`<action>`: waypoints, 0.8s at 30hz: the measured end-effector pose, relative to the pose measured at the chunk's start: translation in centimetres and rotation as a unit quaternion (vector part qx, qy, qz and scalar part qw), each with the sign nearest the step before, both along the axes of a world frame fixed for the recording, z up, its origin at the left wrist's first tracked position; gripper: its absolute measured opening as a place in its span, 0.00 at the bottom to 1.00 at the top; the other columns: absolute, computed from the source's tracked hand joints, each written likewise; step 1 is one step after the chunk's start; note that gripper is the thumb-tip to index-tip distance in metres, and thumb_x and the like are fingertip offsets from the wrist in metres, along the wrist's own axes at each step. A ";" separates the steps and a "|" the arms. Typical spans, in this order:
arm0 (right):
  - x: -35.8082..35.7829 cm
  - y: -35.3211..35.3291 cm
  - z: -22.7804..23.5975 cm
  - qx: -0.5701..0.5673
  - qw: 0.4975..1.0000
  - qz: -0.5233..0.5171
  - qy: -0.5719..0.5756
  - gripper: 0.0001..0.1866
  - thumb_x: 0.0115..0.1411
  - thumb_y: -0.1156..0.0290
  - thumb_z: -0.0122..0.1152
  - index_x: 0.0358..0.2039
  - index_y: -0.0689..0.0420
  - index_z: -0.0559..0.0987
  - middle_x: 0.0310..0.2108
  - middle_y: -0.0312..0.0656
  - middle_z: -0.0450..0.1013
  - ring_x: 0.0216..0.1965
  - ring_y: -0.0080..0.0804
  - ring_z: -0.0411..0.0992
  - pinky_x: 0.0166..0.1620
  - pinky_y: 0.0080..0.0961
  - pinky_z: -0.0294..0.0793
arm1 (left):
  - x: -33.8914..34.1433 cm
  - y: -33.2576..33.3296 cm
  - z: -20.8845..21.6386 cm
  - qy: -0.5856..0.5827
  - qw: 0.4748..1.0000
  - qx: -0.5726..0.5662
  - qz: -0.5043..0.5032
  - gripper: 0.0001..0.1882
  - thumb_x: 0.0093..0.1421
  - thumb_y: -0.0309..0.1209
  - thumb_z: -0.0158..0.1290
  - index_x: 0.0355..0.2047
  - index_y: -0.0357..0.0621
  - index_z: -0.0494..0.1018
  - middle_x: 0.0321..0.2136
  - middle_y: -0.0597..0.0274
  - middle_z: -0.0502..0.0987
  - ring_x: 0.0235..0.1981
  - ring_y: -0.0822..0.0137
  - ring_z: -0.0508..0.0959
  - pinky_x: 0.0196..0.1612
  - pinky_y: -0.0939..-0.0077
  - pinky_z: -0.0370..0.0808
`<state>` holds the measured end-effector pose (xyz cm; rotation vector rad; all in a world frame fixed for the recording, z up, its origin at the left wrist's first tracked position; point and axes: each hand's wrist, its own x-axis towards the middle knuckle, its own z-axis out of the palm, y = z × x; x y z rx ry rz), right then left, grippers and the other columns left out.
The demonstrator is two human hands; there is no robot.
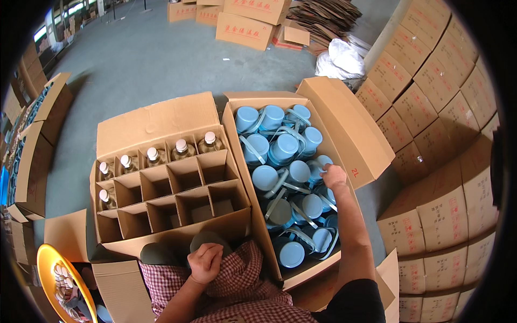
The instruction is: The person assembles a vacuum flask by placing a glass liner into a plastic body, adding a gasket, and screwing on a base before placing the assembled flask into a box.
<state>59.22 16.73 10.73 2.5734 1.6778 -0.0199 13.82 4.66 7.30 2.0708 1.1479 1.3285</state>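
Note:
My right hand (335, 176) reaches into the right cardboard box (230, 141) and grips a light-blue jug (323, 161) near the box's right wall. Several similar blue jugs (284, 144) with pale strap handles fill that box in rows. Above my lap, my left hand (205, 262) is closed with its fingers curled; whatever it may hold is hidden. A divided cardboard box (172, 230) stands to the left. Clear bottles with whitish caps, such as one bottle (210, 141), occupy its far row, and another bottle (107, 198) sits in the middle row's leftmost compartment.
A yellow basin (46, 269) of small whitish pieces stands at lower left. Stacked cartons (414, 107) wall the right side. More cartons (245, 29), flattened cardboard (328, 19) and a white bag (340, 59) lie at the back. Long open boxes (32, 167) line the left.

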 end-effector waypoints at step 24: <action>-13.9 9.9 5.3 0.258 0.914 0.096 0.297 0.19 0.51 0.55 0.57 0.25 0.61 0.76 0.21 0.54 0.70 0.25 0.49 0.69 0.31 0.37 0.67 | -3.3 -0.8 -0.1 -0.025 0.999 0.036 -0.009 0.07 0.46 0.18 0.55 0.27 0.40 0.76 0.27 0.58 0.77 0.21 0.65 0.77 0.22 0.78 0.73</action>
